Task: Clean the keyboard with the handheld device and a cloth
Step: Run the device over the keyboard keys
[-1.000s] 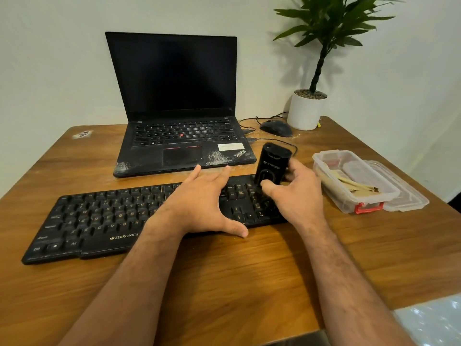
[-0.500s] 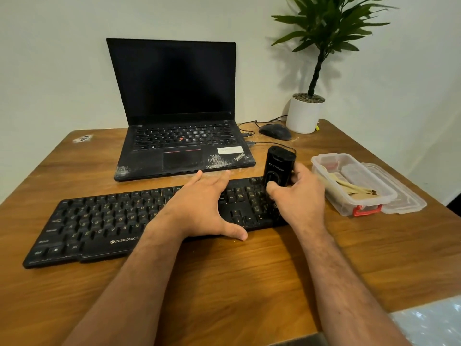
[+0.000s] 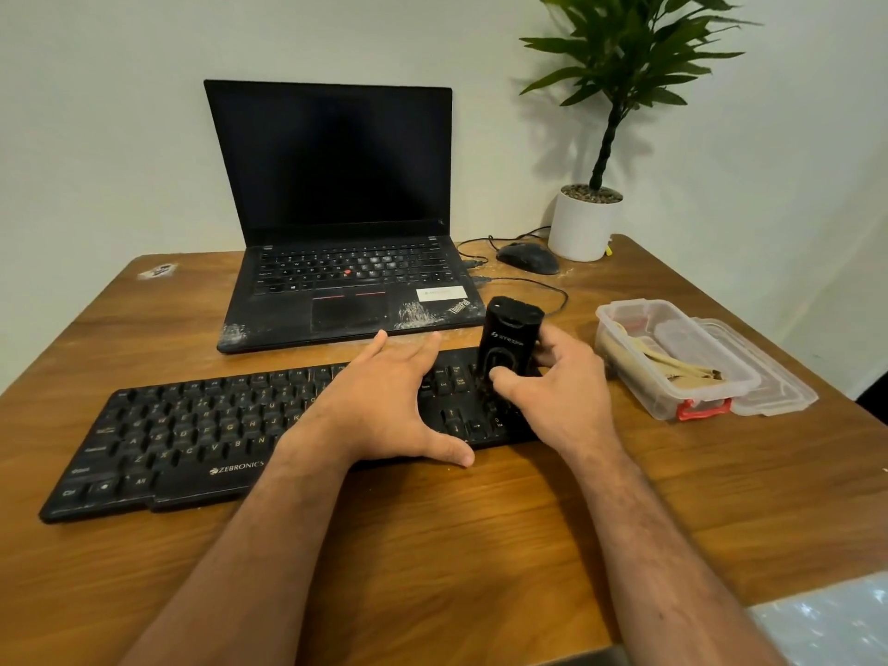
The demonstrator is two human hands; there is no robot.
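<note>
Device (image 3: 509,346) barely shifted over last second: upright on right end of keyboard (image 3: 202,439), nearer its far edge now. Right hand (image 3: 560,396) grip clamped round it; left hand (image 3: 384,406) flat, fingers spread, pinning keyboard on counter (image 3: 432,560). Vacuuming pass likely ongoing, cloth step not begun. Clear tub (image 3: 672,362) holds beige cloth-like strips; lid (image 3: 773,377) beside it.
</note>
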